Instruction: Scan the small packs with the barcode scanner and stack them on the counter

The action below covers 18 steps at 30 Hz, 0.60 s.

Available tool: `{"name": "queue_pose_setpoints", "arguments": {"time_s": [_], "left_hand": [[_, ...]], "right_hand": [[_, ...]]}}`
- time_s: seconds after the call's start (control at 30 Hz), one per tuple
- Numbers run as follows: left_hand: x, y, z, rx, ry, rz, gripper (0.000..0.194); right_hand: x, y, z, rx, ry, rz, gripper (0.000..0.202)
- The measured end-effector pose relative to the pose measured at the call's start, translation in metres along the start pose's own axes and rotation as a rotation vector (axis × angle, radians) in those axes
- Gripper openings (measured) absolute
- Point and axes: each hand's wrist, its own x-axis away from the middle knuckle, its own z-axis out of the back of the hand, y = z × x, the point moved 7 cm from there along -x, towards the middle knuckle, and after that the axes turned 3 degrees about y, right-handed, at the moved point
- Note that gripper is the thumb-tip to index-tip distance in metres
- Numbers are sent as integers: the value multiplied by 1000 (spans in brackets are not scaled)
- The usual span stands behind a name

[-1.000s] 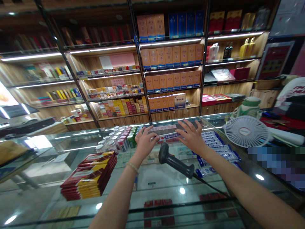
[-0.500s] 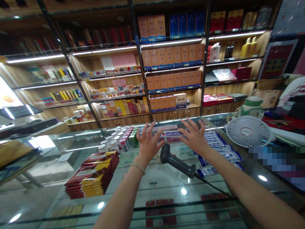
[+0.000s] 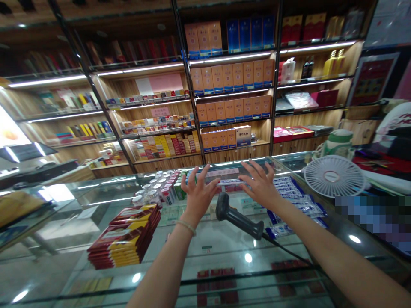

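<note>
A slim blue-and-white packet (image 3: 230,182) is held up between my two hands above the far part of the glass counter. My left hand (image 3: 198,191) pinches its left end by thumb and forefinger, the other fingers raised. At its right end, my right hand (image 3: 261,186) grips it likewise, fingers spread upward. The packet is tilted so that only a narrow strip of it shows. Below the hands a black barcode scanner (image 3: 239,217) lies on the glass. More blue-and-white packets (image 3: 293,196) lie in an overlapping row beside my right forearm.
Stacked red-and-yellow packets (image 3: 125,235) lie at the left on the glass counter (image 3: 180,261). Clear tubs with white lids (image 3: 154,188) stand behind them. A white fan (image 3: 334,176) and a green-and-white jug (image 3: 338,143) are at the right. Shelves of boxes (image 3: 237,77) line the back.
The packet has tipped from showing its printed face to showing nearly its edge. Both hands have shifted very little, and the scanner lies where it was.
</note>
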Motion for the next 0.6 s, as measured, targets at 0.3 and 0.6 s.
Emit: {"name": "queue_pose_setpoints", "arguments": {"time_s": [0.3,0.6], "left_hand": [[1,8,-1,-7,81,-97,16],[2,10,-2,-29,225,-165,20]], "right_hand": [[-2,2,5,-13,43,-24,21],[-3,6,1,-148,-37,-165,21]]}}
